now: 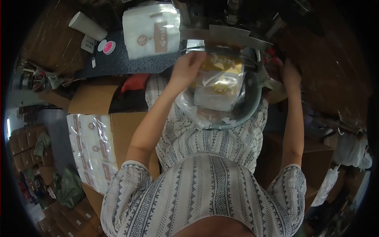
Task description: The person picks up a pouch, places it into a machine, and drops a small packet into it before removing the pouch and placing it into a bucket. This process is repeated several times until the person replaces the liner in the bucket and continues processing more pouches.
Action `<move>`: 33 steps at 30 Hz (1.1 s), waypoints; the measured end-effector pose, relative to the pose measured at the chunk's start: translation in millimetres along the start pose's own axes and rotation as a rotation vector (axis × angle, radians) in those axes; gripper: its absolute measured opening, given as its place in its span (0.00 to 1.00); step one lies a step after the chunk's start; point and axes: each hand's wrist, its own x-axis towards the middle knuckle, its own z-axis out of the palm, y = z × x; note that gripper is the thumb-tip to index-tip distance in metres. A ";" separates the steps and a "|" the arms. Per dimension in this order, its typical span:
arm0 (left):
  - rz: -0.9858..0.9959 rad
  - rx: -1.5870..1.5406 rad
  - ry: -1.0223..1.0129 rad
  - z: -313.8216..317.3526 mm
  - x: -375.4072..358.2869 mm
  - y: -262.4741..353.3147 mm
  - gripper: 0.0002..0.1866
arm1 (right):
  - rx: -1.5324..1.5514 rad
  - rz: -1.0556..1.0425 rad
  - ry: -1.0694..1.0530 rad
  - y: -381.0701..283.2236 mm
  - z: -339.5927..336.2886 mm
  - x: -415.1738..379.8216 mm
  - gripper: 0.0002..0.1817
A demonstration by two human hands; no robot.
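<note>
A flat clear plastic packet with gold printed bands and white contents [221,87] is at the centre, above a round grey-green basin [256,108] that sits on the person's lap. The left hand [187,72] is at the packet's upper left edge, its fingers bent in toward the gold band; I cannot tell whether they pinch the plastic. The right hand [291,77] is well apart, off to the right, beside a shiny red package [273,63]; its fingers are too dark to tell whether they grip anything.

Crumpled clear plastic [188,106] lies in the basin, left of the packet. Just beyond the packet runs a grey metal strip [233,34].

To the left, on the dark counter [108,65], lie a stack of white packs in clear film [152,33], a white tapered cup [87,26] on its side and a small round pot with pink contents [109,47]. Nearer the person, an open brown cardboard box [130,132] holds rows of white packs with brown labels [92,146].
</note>
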 end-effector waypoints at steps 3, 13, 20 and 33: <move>0.614 0.778 0.468 -58.6 18.2 -21.4 0.29 | 0.109 0.011 -0.065 0.9 6.8 13.7 0.24; 0.488 1.165 0.421 -68.2 -24.6 -56.7 0.24 | 0.318 -0.218 -0.191 -28.4 -28.4 -16.8 0.12; 0.440 0.777 0.421 -67.5 -60.7 -19.4 0.05 | 0.701 -0.048 -0.163 -70.6 -100.3 -47.1 0.11; 0.519 0.472 -0.064 -8.0 -66.4 2.5 0.05 | 1.309 -0.528 -0.258 -135.3 -91.5 -65.3 0.12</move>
